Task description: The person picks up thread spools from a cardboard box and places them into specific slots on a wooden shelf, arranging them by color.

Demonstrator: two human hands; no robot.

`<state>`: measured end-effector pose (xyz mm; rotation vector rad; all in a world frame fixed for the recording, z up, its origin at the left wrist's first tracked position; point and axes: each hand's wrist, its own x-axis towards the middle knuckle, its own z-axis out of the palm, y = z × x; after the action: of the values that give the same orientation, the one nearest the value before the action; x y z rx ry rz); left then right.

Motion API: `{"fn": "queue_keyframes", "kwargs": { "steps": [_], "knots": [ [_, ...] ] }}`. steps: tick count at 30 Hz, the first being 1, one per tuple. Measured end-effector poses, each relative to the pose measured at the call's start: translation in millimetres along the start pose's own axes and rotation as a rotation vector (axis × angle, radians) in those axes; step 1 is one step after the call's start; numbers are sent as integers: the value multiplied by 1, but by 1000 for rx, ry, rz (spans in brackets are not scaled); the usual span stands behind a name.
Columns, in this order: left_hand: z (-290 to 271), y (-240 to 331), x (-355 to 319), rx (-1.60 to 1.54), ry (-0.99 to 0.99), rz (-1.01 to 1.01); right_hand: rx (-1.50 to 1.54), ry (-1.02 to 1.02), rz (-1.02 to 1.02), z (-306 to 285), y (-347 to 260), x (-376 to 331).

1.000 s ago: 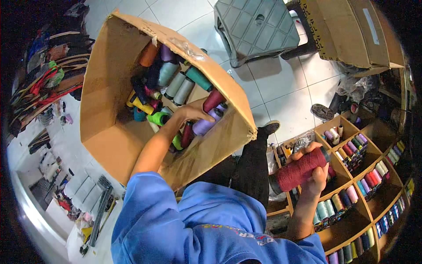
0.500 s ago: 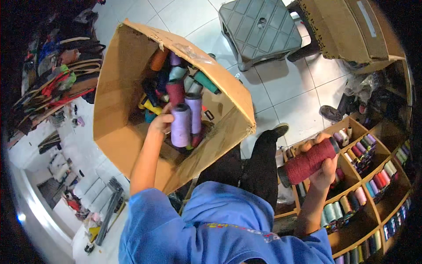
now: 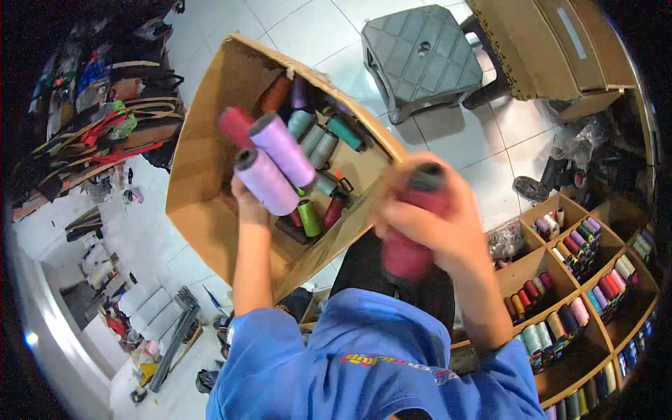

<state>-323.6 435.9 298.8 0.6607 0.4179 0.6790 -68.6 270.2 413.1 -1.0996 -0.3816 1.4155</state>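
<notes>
White floor tiles (image 3: pixel 483 150) surround an open cardboard box (image 3: pixel 203 168) of thread spools. Left hand (image 3: pixel 248 199) grips two lilac spools (image 3: pixel 276 164) and a red one; right hand (image 3: pixel 427 217) clasps a blurred dark-red spool (image 3: pixel 406 252).

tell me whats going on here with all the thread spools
A person in a blue top is handling spools of thread over an open cardboard box that holds many more in mixed colours. The left hand grips two lilac spools and a red one lifted above the box. The right hand clasps a dark red spool, blurred in motion. Wooden shelves on the right hold sorted spools, and a grey stool stands beyond.
</notes>
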Motion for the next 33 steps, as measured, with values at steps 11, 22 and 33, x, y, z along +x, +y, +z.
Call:
{"fn": "queue_keyframes", "kwargs": {
  "steps": [11,22,33],
  "knots": [
    [34,-10,-21,285,362,-28,-657,14,-64,56,60,125],
    [66,29,-2,806,617,239,-786,138,-443,104,54,139],
    [55,78,-20,389,634,396,-188,-130,-242,95,-63,102]
  ]
}}
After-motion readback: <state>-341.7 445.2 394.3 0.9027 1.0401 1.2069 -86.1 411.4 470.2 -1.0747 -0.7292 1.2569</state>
